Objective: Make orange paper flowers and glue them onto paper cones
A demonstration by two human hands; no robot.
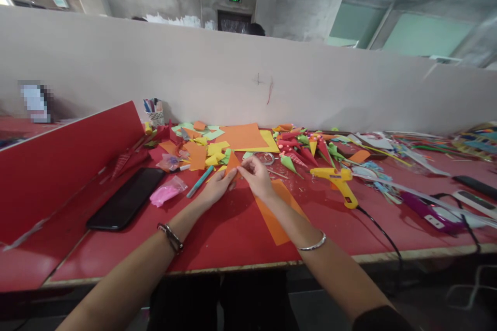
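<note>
Both hands meet over the middle of the red table, pinching one small piece of orange paper (233, 161) whose pointed top sticks up between them. My left hand (218, 186) grips it from the left with thumb and fingers. My right hand (257, 178) has its fingertips closed on the right side of the same piece. Beneath my right forearm lies a flat orange sheet (280, 212). A teal pen (200, 181) rests just left of my left hand. Whether the paper is folded or rolled is partly hidden by my fingers.
A yellow glue gun (337, 184) with a black cord lies to the right, near a purple power strip (432, 213). Several colourful paper cones (306, 147) are heaped behind. At left are a black tablet-like slab (126, 199), a pink packet (167, 191) and a red divider (70, 165).
</note>
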